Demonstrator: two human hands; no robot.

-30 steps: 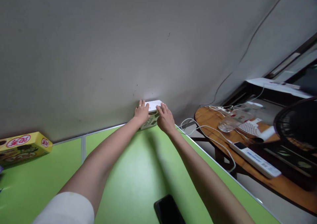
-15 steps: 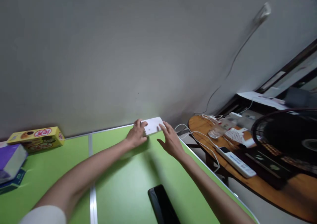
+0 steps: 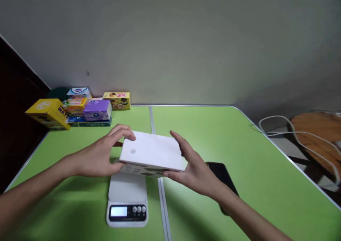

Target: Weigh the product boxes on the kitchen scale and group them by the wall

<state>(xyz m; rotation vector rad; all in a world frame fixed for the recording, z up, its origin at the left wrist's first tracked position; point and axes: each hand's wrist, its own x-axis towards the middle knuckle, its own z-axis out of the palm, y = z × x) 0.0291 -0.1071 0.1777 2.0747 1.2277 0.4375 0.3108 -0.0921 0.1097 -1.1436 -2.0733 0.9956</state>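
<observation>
I hold a flat white box with both hands above a green table. My left hand grips its left edge, fingers curled over the top. My right hand grips its right edge, thumb on top. The box hovers just over the platform of a white kitchen scale with a small display and three buttons at its front. Dark print shows on the box's front side.
A black phone lies on the table right of my right hand. Several small boxes, yellow, purple and others, stand at the back left. A white cable and a wooden table are at the right.
Both hands took the white box from the far right corner by the wall and carried it back and left to above the scale. The view turned left.
</observation>
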